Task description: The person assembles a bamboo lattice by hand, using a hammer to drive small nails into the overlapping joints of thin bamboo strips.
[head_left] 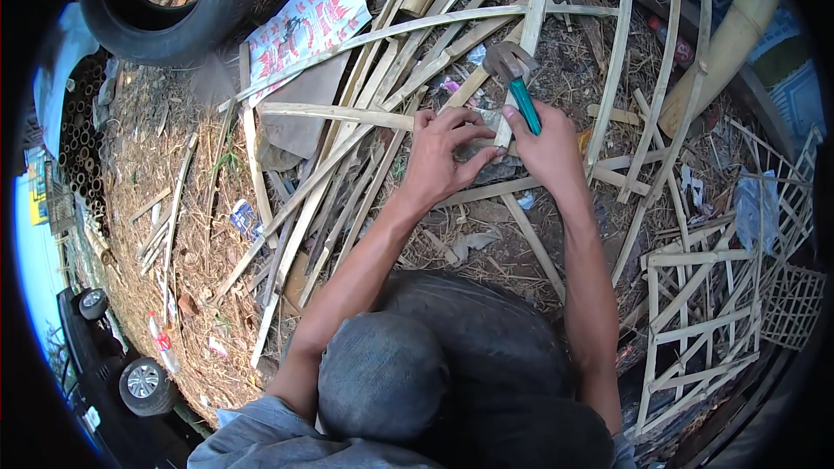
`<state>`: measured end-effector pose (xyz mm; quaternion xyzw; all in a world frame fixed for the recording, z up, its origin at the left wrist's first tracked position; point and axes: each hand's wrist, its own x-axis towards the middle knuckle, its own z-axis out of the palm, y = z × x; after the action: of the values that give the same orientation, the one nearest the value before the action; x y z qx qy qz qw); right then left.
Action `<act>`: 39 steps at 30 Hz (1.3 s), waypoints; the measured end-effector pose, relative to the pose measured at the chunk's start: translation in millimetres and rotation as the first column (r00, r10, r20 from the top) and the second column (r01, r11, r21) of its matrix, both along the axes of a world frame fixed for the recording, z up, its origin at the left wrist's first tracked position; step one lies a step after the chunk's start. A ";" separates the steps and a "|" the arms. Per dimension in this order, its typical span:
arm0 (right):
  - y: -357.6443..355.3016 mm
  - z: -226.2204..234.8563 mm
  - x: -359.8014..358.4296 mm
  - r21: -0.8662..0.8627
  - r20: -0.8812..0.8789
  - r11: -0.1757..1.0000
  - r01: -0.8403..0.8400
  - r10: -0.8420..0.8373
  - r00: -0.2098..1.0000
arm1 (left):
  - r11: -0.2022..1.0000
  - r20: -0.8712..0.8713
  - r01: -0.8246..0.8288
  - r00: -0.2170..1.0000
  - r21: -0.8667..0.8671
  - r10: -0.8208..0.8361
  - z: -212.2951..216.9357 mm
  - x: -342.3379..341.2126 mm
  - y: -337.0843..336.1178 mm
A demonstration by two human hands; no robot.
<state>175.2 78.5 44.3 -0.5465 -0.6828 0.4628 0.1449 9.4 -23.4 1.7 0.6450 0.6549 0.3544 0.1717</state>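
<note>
My right hand [549, 146] is closed round the green handle of a hammer [524, 106]. Its grey metal head points away from me and rests over crossing pale bamboo strips. My left hand [445, 156] is curled over the end of a flat bamboo strip [334, 114] that reaches out to the left. The thumb and fingertips of that hand come together close to an upright bamboo strip [535, 2] running away under the hammer. Whether a nail sits between those fingertips is too small to tell.
Loose bamboo strips [306, 201] lie heaped on the straw-covered ground at left. A tyre [165, 35] lies far left, near a printed sheet [306, 28]. A bamboo lattice frame [702, 330] stands at right, below a thick bamboo pole [723, 43]. A plastic bottle [162, 340] lies at left.
</note>
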 end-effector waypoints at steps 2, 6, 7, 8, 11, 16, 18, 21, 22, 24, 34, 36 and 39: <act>0.3 -0.5 3.9 0.037 -0.002 0.999 -0.001 0.001 1.000 | 1.000 0.003 -0.010 1.000 0.007 0.010 4.8 3.6 -0.3; -1.2 12.7 15.8 0.009 0.064 1.000 -0.026 0.026 0.998 | 0.999 0.006 -0.036 0.999 -0.012 0.037 12.2 7.9 2.9; -10.0 18.4 15.0 -0.002 0.107 1.000 -0.011 0.011 0.994 | 0.999 -0.004 -0.043 0.999 -0.018 0.043 13.1 3.5 1.1; -23.7 20.0 17.3 -0.012 0.107 1.000 -0.012 0.013 0.994 | 0.999 -0.005 -0.044 0.999 -0.029 0.044 14.1 -2.2 0.3; -60.5 26.4 51.5 0.097 0.096 0.995 0.017 -0.026 0.995 | 0.995 -0.086 -0.037 0.996 -0.093 0.028 17.4 -0.4 13.7; -73.4 10.3 82.3 0.161 -0.012 0.984 0.074 -0.073 0.997 | 0.999 -0.087 0.039 0.995 -0.037 -0.042 12.4 3.2 14.3; -74.7 7.6 89.8 0.157 0.086 0.986 0.063 -0.077 0.993 | 0.997 -0.080 0.035 0.996 -0.065 -0.040 12.8 5.5 12.8; -93.6 8.6 100.7 0.237 0.071 0.971 0.028 -0.046 0.996 | 0.998 -0.134 0.012 0.991 -0.061 -0.020 12.8 -1.1 12.1; -103.6 9.7 105.5 0.207 0.040 0.978 -0.015 0.007 0.999 | 0.998 -0.127 0.004 0.992 -0.063 -0.012 10.7 -0.4 12.5; -121.7 8.2 117.9 0.129 0.026 0.987 -0.099 0.096 0.995 | 0.997 -0.113 0.020 0.993 -0.069 -0.028 10.0 2.6 15.3; -113.3 -1.6 119.3 0.274 0.001 0.959 0.075 -0.078 0.997 | 0.996 -0.106 0.026 0.994 -0.089 -0.035 7.8 2.1 15.1; -86.0 2.5 111.4 0.509 -0.054 0.845 0.162 -0.157 0.986 | 0.993 -0.071 0.035 0.997 -0.116 -0.043 9.8 2.9 15.6; -33.8 14.7 80.4 0.655 0.025 0.748 0.109 -0.166 0.986 | 0.994 -0.044 0.019 0.999 -0.110 -0.024 13.4 6.2 9.7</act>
<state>255.6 44.7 59.0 -0.5294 -0.7640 0.1619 0.3312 15.6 -13.7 15.1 0.6493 0.6703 0.3014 0.1958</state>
